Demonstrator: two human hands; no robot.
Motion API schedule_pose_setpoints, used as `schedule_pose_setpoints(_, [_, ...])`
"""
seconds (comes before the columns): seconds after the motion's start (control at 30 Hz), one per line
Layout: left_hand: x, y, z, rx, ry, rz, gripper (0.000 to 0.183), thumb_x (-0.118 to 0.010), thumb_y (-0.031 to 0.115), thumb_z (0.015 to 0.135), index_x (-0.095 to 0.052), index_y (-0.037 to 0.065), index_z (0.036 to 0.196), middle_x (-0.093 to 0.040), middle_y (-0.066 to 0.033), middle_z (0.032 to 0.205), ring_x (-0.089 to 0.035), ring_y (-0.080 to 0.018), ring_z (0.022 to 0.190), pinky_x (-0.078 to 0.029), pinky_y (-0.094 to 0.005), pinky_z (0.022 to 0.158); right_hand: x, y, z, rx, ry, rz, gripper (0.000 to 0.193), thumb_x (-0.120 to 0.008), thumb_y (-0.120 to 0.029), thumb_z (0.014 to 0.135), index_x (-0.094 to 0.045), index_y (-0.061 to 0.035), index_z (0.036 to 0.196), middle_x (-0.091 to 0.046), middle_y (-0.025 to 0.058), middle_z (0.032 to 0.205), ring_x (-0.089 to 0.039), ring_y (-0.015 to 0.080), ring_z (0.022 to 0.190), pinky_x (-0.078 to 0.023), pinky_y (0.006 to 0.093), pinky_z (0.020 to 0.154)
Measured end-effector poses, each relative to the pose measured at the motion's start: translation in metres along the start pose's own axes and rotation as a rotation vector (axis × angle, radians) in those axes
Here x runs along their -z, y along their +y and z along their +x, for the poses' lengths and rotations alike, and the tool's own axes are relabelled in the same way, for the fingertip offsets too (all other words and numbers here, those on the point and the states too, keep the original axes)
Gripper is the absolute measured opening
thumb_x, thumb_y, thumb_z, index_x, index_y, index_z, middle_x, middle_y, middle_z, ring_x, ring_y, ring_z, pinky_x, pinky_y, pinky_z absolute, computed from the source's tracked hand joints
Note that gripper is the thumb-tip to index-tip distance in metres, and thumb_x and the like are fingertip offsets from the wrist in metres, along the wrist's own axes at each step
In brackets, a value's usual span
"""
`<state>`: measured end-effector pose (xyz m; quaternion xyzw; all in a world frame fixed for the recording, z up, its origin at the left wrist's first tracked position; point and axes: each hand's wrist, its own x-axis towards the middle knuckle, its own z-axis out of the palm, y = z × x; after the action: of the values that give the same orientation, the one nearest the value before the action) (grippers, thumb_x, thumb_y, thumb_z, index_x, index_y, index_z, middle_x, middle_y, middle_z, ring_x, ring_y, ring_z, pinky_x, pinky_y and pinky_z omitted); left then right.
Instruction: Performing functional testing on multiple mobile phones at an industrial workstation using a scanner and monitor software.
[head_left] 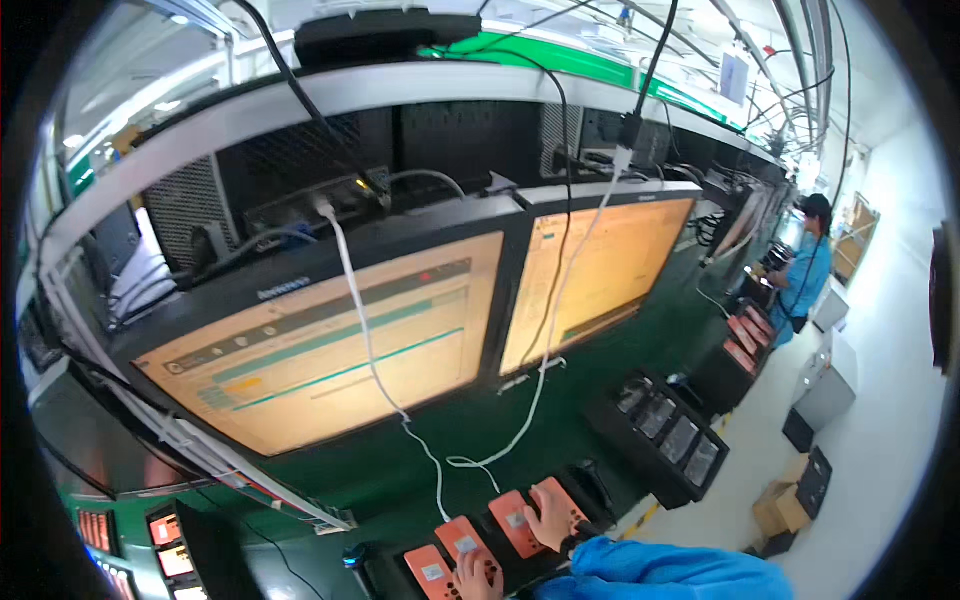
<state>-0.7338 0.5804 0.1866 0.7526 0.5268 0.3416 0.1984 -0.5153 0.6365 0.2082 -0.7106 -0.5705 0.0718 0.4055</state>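
Observation:
Several flat orange-red devices lie side by side on a black tray at the bottom of the view. My left hand (477, 577) rests with fingers spread over the lower part of one device (460, 537); a white cable (440, 480) runs down to its upper end. Left of it lies another orange-red device (429, 570) with a pale label. My right hand (550, 518), in a blue sleeve (670, 572), lies with fingers stretched out on the rightmost device (562, 496). Beside that hand is a labelled device (514, 520), which a second white cable (525, 430) reaches.
Two lit monitors (330, 340) (600, 270) stand behind the green bench. At right are a black compartmented tray (660, 435) and more orange-red devices (745, 335). A handheld scanner (357, 565) stands left of my hands. A person in blue (803, 270) stands far right.

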Motion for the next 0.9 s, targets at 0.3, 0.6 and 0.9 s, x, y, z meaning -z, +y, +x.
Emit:
schedule_pose_setpoints(0.3, [-0.012,0.036,0.017,0.158,-0.004,0.207,0.042,-0.066,0.022,0.077,-0.057,0.006,0.115,-0.045,-0.0188,0.137,-0.036,-0.0394,0.133,-0.029,-0.0559,0.104,0.254,0.131,-0.087,-0.359,0.445,-0.318,0.020,-0.055,-0.018,0.093,-0.062,-0.0025,0.083,-0.062,0.0130,0.073,-0.061,0.0241,0.071,-0.046,0.0351,0.065])
schedule_pose_setpoints(0.6, [-0.028,0.041,0.022,-0.097,0.241,0.400,0.031,-0.065,0.020,0.084,-0.062,0.006,0.111,-0.053,-0.0193,0.130,-0.054,-0.0411,0.115,-0.047,-0.0525,0.091,0.469,0.163,0.259,0.027,0.727,-0.009,0.023,-0.050,-0.020,0.098,-0.059,-0.0004,0.107,-0.059,0.0129,0.079,-0.056,0.0217,0.070,-0.046,0.0360,0.066])
schedule_pose_setpoints(0.9, [-0.076,0.051,0.004,0.339,0.164,0.589,0.036,-0.052,0.024,0.090,-0.056,0.020,0.126,-0.044,-0.0054,0.146,-0.035,-0.0288,0.138,-0.028,-0.0616,0.104,0.511,0.095,0.551,0.748,0.611,-0.209,0.030,-0.059,-0.008,0.086,-0.053,-0.0017,0.115,-0.057,0.0184,0.112,-0.052,0.0381,0.110,-0.040,0.0432,0.096])
